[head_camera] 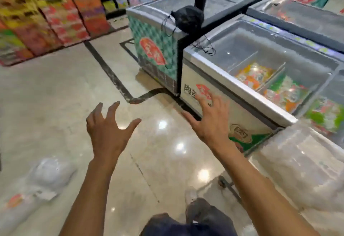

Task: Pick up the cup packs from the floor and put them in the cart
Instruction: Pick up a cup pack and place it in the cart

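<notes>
Bare left hand (pixel 108 129) and right hand (pixel 210 120) reach forward, fingers spread wide, each grip empty.

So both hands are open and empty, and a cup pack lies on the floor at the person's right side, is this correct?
Not quite. The left hand and right hand are open and empty, but the cup pack on the floor lies at the person's left side, not the right. The head view shows it.
</notes>
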A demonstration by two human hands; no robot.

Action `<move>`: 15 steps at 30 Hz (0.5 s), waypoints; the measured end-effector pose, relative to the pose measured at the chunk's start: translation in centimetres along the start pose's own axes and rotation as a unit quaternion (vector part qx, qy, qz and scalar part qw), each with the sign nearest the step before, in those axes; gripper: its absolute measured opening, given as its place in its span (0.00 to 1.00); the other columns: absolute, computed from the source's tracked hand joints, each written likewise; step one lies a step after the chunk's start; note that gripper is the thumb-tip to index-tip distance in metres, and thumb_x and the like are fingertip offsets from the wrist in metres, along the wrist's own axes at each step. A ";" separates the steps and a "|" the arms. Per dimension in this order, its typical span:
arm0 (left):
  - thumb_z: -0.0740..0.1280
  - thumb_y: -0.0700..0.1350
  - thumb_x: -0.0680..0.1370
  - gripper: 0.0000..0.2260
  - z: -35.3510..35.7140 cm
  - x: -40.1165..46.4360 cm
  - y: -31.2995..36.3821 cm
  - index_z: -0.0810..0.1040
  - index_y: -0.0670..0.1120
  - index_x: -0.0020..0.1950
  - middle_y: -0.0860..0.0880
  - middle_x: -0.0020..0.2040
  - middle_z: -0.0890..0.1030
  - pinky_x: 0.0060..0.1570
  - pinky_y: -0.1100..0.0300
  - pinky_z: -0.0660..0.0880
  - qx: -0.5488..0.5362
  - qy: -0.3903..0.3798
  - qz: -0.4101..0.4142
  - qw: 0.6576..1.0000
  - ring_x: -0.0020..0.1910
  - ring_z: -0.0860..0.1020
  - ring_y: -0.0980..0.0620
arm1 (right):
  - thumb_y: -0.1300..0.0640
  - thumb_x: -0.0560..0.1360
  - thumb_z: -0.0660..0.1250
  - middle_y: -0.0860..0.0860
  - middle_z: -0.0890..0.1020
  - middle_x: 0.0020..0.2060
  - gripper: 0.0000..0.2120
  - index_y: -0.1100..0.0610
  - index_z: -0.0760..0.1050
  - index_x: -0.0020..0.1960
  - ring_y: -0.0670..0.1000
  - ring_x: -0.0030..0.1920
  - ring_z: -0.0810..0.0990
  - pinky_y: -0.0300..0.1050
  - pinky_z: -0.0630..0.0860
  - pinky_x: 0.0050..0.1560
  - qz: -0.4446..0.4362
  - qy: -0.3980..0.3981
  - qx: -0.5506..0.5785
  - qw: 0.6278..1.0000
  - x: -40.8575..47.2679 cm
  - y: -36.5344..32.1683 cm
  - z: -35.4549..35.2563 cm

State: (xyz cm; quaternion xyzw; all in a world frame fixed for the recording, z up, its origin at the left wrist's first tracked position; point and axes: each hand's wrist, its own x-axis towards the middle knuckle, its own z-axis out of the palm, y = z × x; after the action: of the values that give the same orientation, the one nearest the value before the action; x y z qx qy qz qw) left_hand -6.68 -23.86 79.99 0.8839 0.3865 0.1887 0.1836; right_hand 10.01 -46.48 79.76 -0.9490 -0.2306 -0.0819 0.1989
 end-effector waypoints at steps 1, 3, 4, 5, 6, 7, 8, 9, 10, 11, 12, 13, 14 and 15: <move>0.69 0.72 0.71 0.38 -0.9 0.7 -1.7 0.71 0.56 0.77 0.41 0.79 0.65 0.76 0.39 0.61 0.002 0.014 -0.019 1.000 0.78 0.60 0.37 | 0.22 0.74 0.55 0.58 0.70 0.75 0.39 0.46 0.74 0.73 0.63 0.75 0.65 0.66 0.62 0.74 -0.026 -0.006 0.010 1.000 1.3 -2.1 1.2; 0.70 0.71 0.71 0.38 -2.4 1.9 -5.0 0.71 0.57 0.77 0.41 0.79 0.65 0.76 0.40 0.61 0.004 0.041 -0.059 0.997 0.78 0.59 0.38 | 0.23 0.75 0.56 0.60 0.71 0.74 0.39 0.48 0.75 0.74 0.64 0.75 0.66 0.66 0.63 0.74 -0.068 -0.014 0.042 0.997 3.5 -6.0 3.8; 0.70 0.71 0.72 0.37 -3.1 2.4 -6.5 0.71 0.57 0.77 0.42 0.80 0.64 0.77 0.41 0.60 0.003 0.052 -0.081 0.995 0.78 0.59 0.38 | 0.24 0.75 0.57 0.60 0.72 0.73 0.39 0.49 0.75 0.73 0.64 0.74 0.67 0.66 0.64 0.74 -0.088 -0.015 0.057 0.994 4.5 -7.9 5.1; 0.71 0.71 0.72 0.37 -3.7 2.9 -8.0 0.71 0.57 0.78 0.43 0.80 0.63 0.77 0.42 0.59 0.000 0.064 -0.104 0.993 0.79 0.58 0.39 | 0.25 0.75 0.59 0.60 0.72 0.73 0.37 0.49 0.75 0.73 0.64 0.73 0.68 0.65 0.64 0.73 -0.108 -0.015 0.073 0.991 5.5 -9.7 6.4; 0.71 0.70 0.72 0.37 -4.2 3.4 -9.5 0.71 0.57 0.78 0.43 0.80 0.62 0.78 0.42 0.58 -0.004 0.075 -0.129 0.989 0.79 0.57 0.40 | 0.26 0.75 0.61 0.60 0.73 0.72 0.36 0.50 0.76 0.72 0.64 0.73 0.69 0.64 0.64 0.73 -0.126 -0.016 0.091 0.988 6.4 -11.5 7.7; 0.72 0.69 0.72 0.37 -4.7 3.9 -11.0 0.71 0.57 0.77 0.44 0.81 0.62 0.78 0.43 0.57 -0.007 0.088 -0.153 0.984 0.79 0.57 0.41 | 0.27 0.75 0.63 0.60 0.73 0.72 0.35 0.50 0.76 0.72 0.64 0.73 0.69 0.62 0.63 0.73 -0.141 -0.026 0.105 0.984 7.3 -13.3 9.1; 0.72 0.69 0.72 0.36 -5.1 4.3 -12.4 0.71 0.57 0.77 0.44 0.81 0.62 0.78 0.43 0.57 -0.010 0.101 -0.178 0.979 0.79 0.56 0.41 | 0.28 0.75 0.64 0.60 0.72 0.72 0.34 0.49 0.75 0.72 0.64 0.74 0.68 0.61 0.61 0.74 -0.154 -0.043 0.113 0.981 8.2 -15.1 10.4; 0.72 0.69 0.72 0.36 -5.5 4.7 -13.9 0.71 0.58 0.77 0.45 0.81 0.62 0.78 0.43 0.58 -0.011 0.113 -0.204 0.972 0.80 0.56 0.42 | 0.28 0.76 0.64 0.60 0.72 0.73 0.34 0.49 0.75 0.73 0.64 0.74 0.67 0.61 0.61 0.74 -0.169 -0.062 0.119 0.976 9.0 -17.0 11.7; 0.73 0.69 0.71 0.36 -5.9 4.9 -15.3 0.71 0.59 0.77 0.45 0.81 0.62 0.78 0.42 0.59 -0.012 0.124 -0.232 0.965 0.79 0.56 0.42 | 0.28 0.76 0.64 0.59 0.72 0.73 0.34 0.48 0.75 0.73 0.63 0.75 0.66 0.61 0.61 0.74 -0.185 -0.079 0.126 0.971 9.7 -19.0 13.0; 0.73 0.70 0.71 0.36 -6.2 4.9 -16.7 0.71 0.59 0.76 0.46 0.80 0.62 0.78 0.42 0.60 -0.010 0.134 -0.257 0.957 0.79 0.57 0.42 | 0.27 0.75 0.64 0.59 0.72 0.73 0.34 0.49 0.75 0.73 0.62 0.74 0.67 0.61 0.62 0.74 -0.203 -0.094 0.137 0.965 10.2 -21.0 14.3; 0.72 0.70 0.70 0.37 -6.6 4.9 -18.1 0.71 0.60 0.76 0.46 0.80 0.63 0.77 0.42 0.60 -0.007 0.146 -0.278 0.949 0.79 0.57 0.42 | 0.27 0.75 0.64 0.59 0.72 0.73 0.35 0.49 0.75 0.73 0.62 0.74 0.68 0.61 0.64 0.74 -0.221 -0.108 0.150 0.958 10.7 -23.0 15.7; 0.72 0.71 0.70 0.37 -7.0 4.6 -19.6 0.71 0.60 0.76 0.45 0.79 0.64 0.77 0.41 0.61 -0.004 0.157 -0.299 0.941 0.78 0.59 0.42 | 0.27 0.75 0.64 0.59 0.73 0.73 0.35 0.49 0.75 0.73 0.62 0.73 0.69 0.61 0.66 0.73 -0.239 -0.121 0.161 0.950 11.0 -25.1 16.9; 0.71 0.71 0.70 0.37 -7.4 4.2 -21.1 0.71 0.60 0.76 0.45 0.79 0.65 0.77 0.41 0.62 0.001 0.168 -0.321 0.932 0.78 0.60 0.41 | 0.28 0.75 0.64 0.59 0.73 0.72 0.35 0.50 0.75 0.73 0.62 0.73 0.69 0.61 0.66 0.72 -0.258 -0.134 0.169 0.942 11.1 -27.3 18.1; 0.71 0.72 0.69 0.37 -7.9 3.6 -22.6 0.72 0.59 0.75 0.44 0.78 0.66 0.76 0.40 0.63 0.007 0.180 -0.341 0.923 0.77 0.61 0.40 | 0.28 0.75 0.64 0.60 0.74 0.72 0.36 0.51 0.75 0.73 0.62 0.73 0.70 0.61 0.67 0.72 -0.278 -0.147 0.173 0.933 11.1 -29.6 19.3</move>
State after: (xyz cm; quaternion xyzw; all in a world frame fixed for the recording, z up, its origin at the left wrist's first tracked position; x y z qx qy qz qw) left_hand -22.03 -5.36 76.88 0.6509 0.6925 0.2680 0.1578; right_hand 7.14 -9.89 75.04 -0.7991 -0.5225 0.0475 0.2936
